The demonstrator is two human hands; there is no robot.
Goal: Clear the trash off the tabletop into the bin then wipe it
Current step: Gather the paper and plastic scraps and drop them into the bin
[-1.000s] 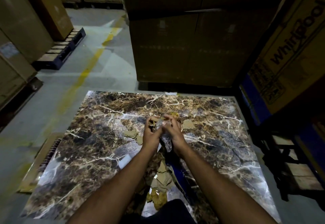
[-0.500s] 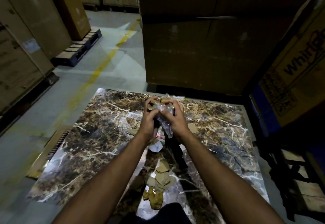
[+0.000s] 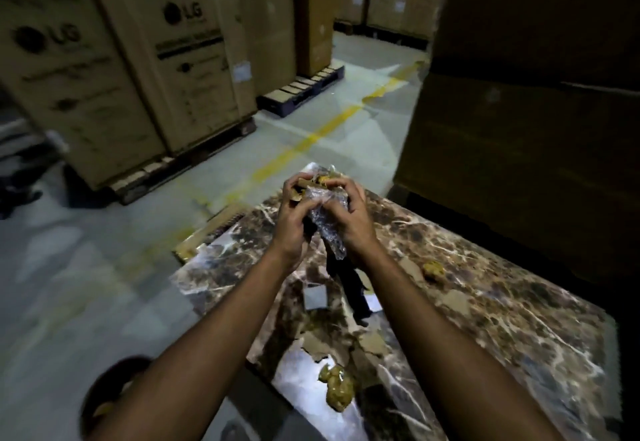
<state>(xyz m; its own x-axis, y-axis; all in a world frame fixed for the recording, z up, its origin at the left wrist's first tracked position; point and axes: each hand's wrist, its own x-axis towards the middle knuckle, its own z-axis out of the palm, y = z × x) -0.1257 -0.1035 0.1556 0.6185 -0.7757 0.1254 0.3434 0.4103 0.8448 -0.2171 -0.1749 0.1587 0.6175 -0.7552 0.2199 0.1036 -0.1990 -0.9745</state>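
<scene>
Hands (image 3: 323, 212) have carried bundled trash (image 3: 320, 205) leftward off the tabletop (image 3: 519, 319).

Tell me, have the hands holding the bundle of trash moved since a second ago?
Yes. Both hands, left and right, carried the plastic-and-cardboard bundle from over the middle of the marble tabletop toward its far left corner.

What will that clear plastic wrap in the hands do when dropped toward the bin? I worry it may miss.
The clear plastic wrap hangs limp and crinkled below the left hand and right hand, so it is probably floppy and very light. It may flutter rather than fall straight. Bunched with the cardboard scraps, it would likely drop more predictably.
</scene>
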